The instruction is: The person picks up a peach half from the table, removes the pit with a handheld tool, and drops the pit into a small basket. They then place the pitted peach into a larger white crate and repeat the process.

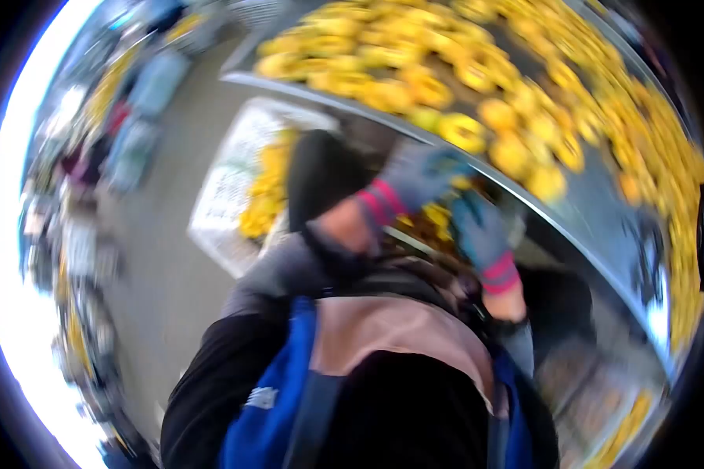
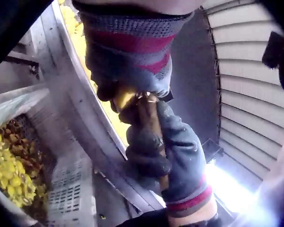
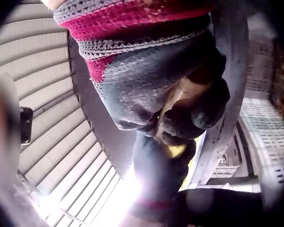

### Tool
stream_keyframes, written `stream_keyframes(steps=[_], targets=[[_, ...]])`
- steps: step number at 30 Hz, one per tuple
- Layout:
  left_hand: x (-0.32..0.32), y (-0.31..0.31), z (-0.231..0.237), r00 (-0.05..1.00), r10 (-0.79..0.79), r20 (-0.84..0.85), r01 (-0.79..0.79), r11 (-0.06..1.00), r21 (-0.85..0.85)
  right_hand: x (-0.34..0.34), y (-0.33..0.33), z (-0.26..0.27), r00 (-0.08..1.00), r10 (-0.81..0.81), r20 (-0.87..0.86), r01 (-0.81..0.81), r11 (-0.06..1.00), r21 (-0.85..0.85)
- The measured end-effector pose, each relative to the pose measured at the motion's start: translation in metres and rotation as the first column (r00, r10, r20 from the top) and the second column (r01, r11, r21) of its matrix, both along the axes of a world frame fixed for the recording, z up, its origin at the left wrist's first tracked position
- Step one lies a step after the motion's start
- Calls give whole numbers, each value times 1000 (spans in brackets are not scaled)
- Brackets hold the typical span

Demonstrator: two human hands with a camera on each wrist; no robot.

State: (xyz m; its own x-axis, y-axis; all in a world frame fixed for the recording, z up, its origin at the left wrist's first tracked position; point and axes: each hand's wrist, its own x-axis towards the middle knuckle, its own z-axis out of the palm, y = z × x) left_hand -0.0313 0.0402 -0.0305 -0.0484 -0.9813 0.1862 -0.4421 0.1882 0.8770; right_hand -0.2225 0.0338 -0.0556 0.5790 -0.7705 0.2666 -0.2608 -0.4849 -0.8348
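Note:
Both hands wear grey gloves with pink-striped cuffs and meet close together in front of the body, below the table's edge. My left hand [image 1: 414, 178] grips a piece of yellow fruit [image 2: 126, 99], partly covered by the fingers. In my right hand [image 1: 481, 230] is a wooden-handled tool [image 2: 151, 120], its brown handle wrapped by the fingers. The tool's top end meets the left hand right beside the fruit, and its working tip is hidden there. The right wrist view shows the handle [image 3: 182, 94] in the right fist, with the fruit just below it.
A metal table [image 1: 594, 227] heaped with yellow fruit halves [image 1: 461, 133] runs along the front and right. A white crate [image 1: 219, 195] with yellow pieces stands at the left. Another crate with yellow pieces [image 1: 630, 430] sits at lower right. Stacked goods line the far left.

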Motion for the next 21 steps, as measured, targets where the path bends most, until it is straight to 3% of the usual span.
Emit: stream_keyframes(steps=[1, 2, 4, 6, 7, 9, 10, 12, 13, 14, 15, 16, 17, 18, 19, 21], targets=[[-7, -1, 11, 976, 45, -213, 19, 957, 290, -2, 0, 8, 999, -41, 22, 37, 984, 172], [-10, -5, 3, 964, -15, -266, 70, 978, 198, -6, 0, 17, 994, -99, 41, 79, 938, 336], [-10, -15, -12, 941, -76, -331, 113, 989, 94, -10, -3, 0, 984, -123, 127, 63, 915, 397], [-28, -14, -12, 924, -48, -380, 57, 998, 13, -17, 3, 28, 974, -114, 196, -39, 766, 641], [-32, -14, -9, 870, -73, -488, 97, 995, 22, -20, 4, 30, 966, -147, 213, -39, 732, 680], [-27, -18, -21, 904, -4, -428, 50, 994, 96, -23, 7, 33, 948, -192, 254, -66, 661, 747], [-20, -19, -26, 997, 49, 60, -28, 951, -309, -30, 7, 27, 890, -182, 418, -277, 514, 812], [9, -22, -50, 906, 106, 410, 113, 872, -476, -29, 9, 11, 846, -266, 462, -236, 591, 771], [25, -19, -61, 902, 118, 414, 103, 874, -475, -28, 8, 8, 817, -301, 492, -216, 631, 745], [34, -9, -40, 838, 239, 490, 48, 862, -504, -31, 3, 24, 924, -195, 328, -147, 609, 779], [42, 5, -18, 757, 352, 550, 1, 842, -540, -26, 4, 0, 963, -204, 179, 66, 815, 575], [75, 11, -20, 878, 316, 360, -173, 910, -377, -19, 4, -45, 963, -268, 33, 249, 928, 277], [99, 20, -4, 937, 317, 145, -279, 931, -235, -16, 5, -69, 923, -374, -87, 369, 927, -66], [123, 30, 11, 928, 361, -95, -369, 925, -92, -15, 8, -46, 883, -325, -340, 387, 912, 134], [135, 42, 45, 856, 404, -323, -430, 903, -11, -10, 4, -48, 816, -159, -557, 290, 944, 155], [196, 62, 45, 864, 438, -247, -449, 893, 14, -6, 1, -65, 546, 195, -815, 22, 969, 246]])
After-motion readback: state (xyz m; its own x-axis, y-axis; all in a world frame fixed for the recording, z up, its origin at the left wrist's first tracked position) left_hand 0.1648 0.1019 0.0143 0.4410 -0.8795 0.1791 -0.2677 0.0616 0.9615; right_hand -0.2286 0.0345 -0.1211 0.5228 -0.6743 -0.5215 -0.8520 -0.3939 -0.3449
